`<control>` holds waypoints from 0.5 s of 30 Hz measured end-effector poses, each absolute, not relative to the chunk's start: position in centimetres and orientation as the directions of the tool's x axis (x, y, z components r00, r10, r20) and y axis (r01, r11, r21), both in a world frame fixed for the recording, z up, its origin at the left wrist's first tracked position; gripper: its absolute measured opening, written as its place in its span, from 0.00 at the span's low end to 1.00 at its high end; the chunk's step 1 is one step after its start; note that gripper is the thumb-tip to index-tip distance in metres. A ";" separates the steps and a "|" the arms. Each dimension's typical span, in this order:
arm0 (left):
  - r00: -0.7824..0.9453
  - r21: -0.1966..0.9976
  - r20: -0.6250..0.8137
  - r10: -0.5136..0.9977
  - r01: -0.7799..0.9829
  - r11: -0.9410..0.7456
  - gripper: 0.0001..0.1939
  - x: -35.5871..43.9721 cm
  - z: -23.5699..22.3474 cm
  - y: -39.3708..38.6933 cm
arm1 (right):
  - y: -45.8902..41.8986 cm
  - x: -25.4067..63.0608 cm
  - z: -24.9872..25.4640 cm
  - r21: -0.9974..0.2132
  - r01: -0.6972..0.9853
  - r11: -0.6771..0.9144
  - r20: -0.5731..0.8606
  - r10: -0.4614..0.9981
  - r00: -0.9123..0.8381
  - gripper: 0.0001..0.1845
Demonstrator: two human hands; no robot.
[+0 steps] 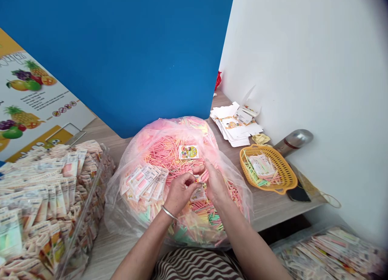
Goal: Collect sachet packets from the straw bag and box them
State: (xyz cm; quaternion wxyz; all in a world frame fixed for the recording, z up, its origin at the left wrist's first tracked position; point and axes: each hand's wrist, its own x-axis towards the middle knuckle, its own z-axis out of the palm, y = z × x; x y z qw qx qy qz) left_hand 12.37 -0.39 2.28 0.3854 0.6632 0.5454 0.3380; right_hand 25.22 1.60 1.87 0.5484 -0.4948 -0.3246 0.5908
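A large clear plastic bag (pixel 115 207) lies open on the table, full of thin pink, yellow and green sticks (pixel 162 154). Over the middle of it, my left hand (pixel 182 191), with a bangle at the wrist, pinches the edge of a small printed packet (pixel 198 194). My right hand (pixel 216 183) is beside it, fingers closed round a few pink sticks (pixel 205 176) at the packet; its fingertips are partly hidden. Several filled clear packets (pixel 145 181) lie fanned out on the sticks to the left. Another packet (pixel 188 152), its fruit print facing up, rests just beyond my hands.
At left stands a clear bin (pixel 81 215) heaped with filled packets, with a printed carton (pixel 33 98) behind. A yellow basket (pixel 286 173), a steel flask (pixel 295 140), a dark phone (pixel 298 193) and flattened white boxes (pixel 233 126) are at right. A blue panel (pixel 121 49) rises behind.
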 end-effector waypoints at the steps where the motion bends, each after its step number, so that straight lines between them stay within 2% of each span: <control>1: 0.191 0.912 -0.010 0.982 0.404 -0.069 0.10 12.5 2.1 -0.4 | 1.5 25.2 2.0 -0.945 -0.279 -0.170 -0.213 0.968 0.133 0.26; 3: 0.230 0.946 -0.055 0.972 0.325 -0.023 0.13 12.6 2.0 -0.5 | 1.3 25.2 2.5 -0.970 -0.195 -0.148 -0.181 0.969 0.166 0.26; 6: 0.256 0.961 -0.089 0.962 0.277 0.015 0.18 12.7 2.0 -0.6 | 1.0 25.6 3.0 -0.994 -0.080 -0.079 -0.088 0.988 0.124 0.28; 9: 0.278 0.977 -0.137 0.951 0.197 0.083 0.20 12.9 2.2 -0.6 | 1.0 26.3 3.3 -1.000 0.012 0.003 0.003 1.000 0.011 0.28; 12: 0.275 0.989 -0.145 0.950 0.071 0.131 0.21 13.2 2.0 -0.6 | 0.8 27.1 3.7 -0.996 0.077 0.043 0.031 0.989 -0.145 0.27; 15: 0.256 0.982 -0.137 0.957 -0.088 0.165 0.22 13.6 1.7 -0.8 | 0.4 27.9 4.5 -0.980 0.128 0.150 0.124 0.973 -0.194 0.22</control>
